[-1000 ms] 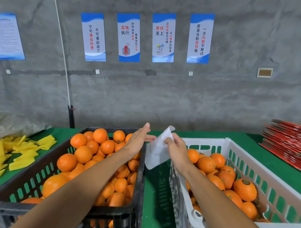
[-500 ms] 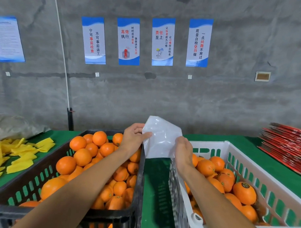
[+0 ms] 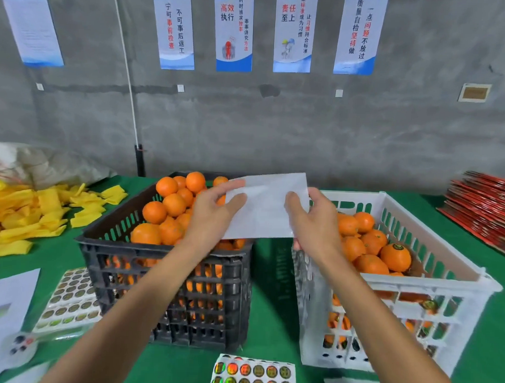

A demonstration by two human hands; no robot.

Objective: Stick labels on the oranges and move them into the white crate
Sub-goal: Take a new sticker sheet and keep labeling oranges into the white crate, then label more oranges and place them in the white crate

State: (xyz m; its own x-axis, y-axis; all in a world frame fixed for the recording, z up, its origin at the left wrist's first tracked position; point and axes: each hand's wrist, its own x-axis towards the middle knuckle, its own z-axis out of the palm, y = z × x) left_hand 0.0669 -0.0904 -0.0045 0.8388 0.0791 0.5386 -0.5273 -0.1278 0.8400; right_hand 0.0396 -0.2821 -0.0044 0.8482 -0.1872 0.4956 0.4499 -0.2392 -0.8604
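A blank white backing sheet (image 3: 266, 209) is held up between the two crates. My left hand (image 3: 213, 215) pinches its left edge and my right hand (image 3: 310, 222) pinches its right edge. Unlabelled oranges (image 3: 170, 205) are heaped in the black crate (image 3: 168, 277) on the left. The white crate (image 3: 431, 286) on the right holds oranges (image 3: 395, 256), some with a dark round label on top. A label sheet (image 3: 253, 374) with round stickers lies on the green table at the bottom edge. Another label sheet (image 3: 70, 299) lies left of the black crate.
Yellow foam sleeves (image 3: 24, 215) are piled at the left, with a pale bag (image 3: 46, 161) behind them. White papers (image 3: 7, 306) lie at the bottom left. Red flat cartons (image 3: 488, 211) are stacked at the right. A grey wall with posters stands behind the table.
The view has tilted down, so the crate fronts and label sheets now show. Both hands have spread the white sheet out flat between them; a second ago only the right hand held it.
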